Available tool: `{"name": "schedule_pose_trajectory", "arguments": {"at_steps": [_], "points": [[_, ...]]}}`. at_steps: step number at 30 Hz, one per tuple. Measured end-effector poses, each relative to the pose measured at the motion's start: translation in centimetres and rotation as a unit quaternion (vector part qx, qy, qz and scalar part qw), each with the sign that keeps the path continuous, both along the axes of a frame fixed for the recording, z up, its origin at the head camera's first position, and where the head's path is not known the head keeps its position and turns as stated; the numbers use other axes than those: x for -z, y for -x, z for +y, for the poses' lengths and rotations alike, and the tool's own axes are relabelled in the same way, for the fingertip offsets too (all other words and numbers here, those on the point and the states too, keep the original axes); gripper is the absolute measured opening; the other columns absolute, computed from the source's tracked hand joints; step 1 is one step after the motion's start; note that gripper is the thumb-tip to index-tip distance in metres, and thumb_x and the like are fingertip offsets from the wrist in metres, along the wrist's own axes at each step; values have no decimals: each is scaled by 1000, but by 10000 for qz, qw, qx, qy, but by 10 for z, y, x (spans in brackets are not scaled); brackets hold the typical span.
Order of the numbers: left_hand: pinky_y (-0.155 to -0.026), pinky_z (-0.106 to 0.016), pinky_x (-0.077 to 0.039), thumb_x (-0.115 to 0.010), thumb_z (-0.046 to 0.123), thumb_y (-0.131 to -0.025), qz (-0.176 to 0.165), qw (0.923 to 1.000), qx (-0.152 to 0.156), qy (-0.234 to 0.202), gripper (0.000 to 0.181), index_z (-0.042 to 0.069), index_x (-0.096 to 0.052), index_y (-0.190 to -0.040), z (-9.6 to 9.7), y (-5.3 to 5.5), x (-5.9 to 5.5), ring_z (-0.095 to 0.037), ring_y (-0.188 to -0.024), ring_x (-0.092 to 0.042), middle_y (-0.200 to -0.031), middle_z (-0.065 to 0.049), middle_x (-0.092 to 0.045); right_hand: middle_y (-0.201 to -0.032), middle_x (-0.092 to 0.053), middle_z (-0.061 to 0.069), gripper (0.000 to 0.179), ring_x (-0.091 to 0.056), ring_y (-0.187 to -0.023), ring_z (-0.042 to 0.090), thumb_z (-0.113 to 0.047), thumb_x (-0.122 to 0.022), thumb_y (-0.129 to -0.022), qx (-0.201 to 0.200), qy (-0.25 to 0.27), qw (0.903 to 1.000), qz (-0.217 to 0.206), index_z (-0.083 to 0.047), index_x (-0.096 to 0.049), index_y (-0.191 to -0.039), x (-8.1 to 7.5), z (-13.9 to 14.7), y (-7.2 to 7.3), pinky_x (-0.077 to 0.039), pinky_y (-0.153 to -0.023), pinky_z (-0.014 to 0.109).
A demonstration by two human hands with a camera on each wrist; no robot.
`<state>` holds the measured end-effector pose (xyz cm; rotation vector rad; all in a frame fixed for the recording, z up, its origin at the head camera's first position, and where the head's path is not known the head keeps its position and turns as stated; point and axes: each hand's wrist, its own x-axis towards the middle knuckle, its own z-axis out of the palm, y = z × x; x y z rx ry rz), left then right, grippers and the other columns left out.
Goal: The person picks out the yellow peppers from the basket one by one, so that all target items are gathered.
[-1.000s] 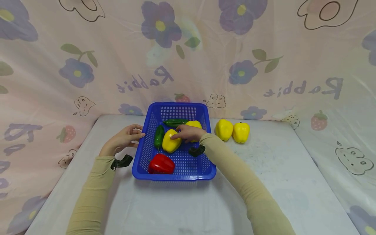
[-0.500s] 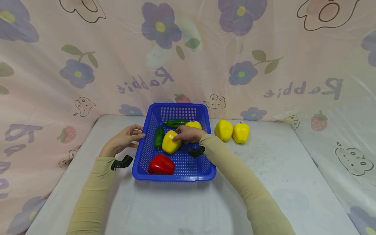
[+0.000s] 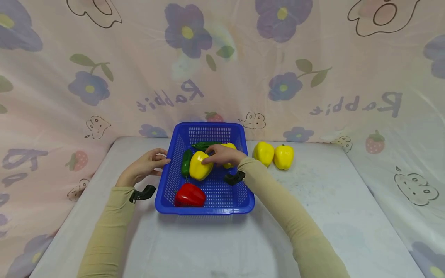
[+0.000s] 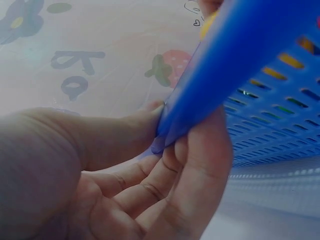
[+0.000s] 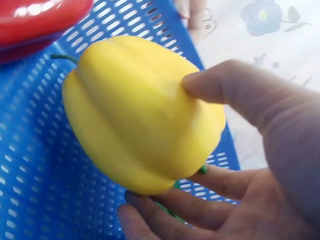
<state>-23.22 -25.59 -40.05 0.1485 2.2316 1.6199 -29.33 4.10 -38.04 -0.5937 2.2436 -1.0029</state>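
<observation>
My right hand (image 3: 225,155) grips a yellow bell pepper (image 3: 200,166) inside the blue plastic basket (image 3: 205,211). In the right wrist view the thumb presses on top of the yellow pepper (image 5: 135,115), and the fingers curl beneath it. My left hand (image 3: 144,166) pinches the basket's left rim, thumb on one side and fingers on the other, as the left wrist view shows with the rim (image 4: 210,75). Left of the held pepper lies a green pepper (image 3: 186,163); another green one (image 3: 205,145) lies behind. A red bell pepper (image 3: 190,195) sits at the basket's near left.
A second yellow pepper (image 3: 229,146) in the basket is partly hidden behind my right hand. Outside, right of the basket, two yellow bell peppers (image 3: 263,153) (image 3: 283,156) stand side by side on the white table (image 3: 313,200). A patterned curtain (image 3: 222,77) hangs behind.
The right hand has lifted and shifted the yellow pepper slightly within the basket. The left hand keeps its hold on the rim. The whole view has shifted a little.
</observation>
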Motion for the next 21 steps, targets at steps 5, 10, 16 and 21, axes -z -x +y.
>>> {"name": "schedule_pose_trajectory", "arguments": {"at_steps": [5,10,16,21], "points": [[-80,-41,-56,-58,22,-97,-6,10000,-28,-25,52,-4,-32,-134,1,0,0,-25,-92,-60,-112,-21,-54,-121,-56,10,58,-59,-99,23,-34,-66,-88,84,275,9995,110,-2,-48,-134,-8,4,-2,-51,-89,42],[-80,-41,-55,-58,21,-97,37,10000,-14,-16,51,-4,-32,-134,1,-1,-2,-26,-93,-60,-111,-21,-55,-117,-58,10,54,-58,-98,24,-32,-65,-89,233,589,9979,137,-3,-49,-132,-17,12,-6,-50,-91,42],[-80,-42,-55,-58,21,-97,-51,10000,-42,-66,51,-3,-33,-134,1,-1,-1,-27,-93,-60,-111,-21,-54,-113,-58,10,48,-59,-98,25,-27,-66,-88,334,984,9943,222,-7,-51,-129,-23,30,-13,-51,-90,44],[-81,-42,-55,-58,22,-97,-18,9999,-25,-108,52,-3,-32,-134,0,-4,0,-26,-94,-60,-113,-21,-54,-116,-56,11,44,-57,-102,27,-23,-65,-87,417,1315,9900,287,-10,-52,-127,-26,48,-19,-49,-91,46]]}}
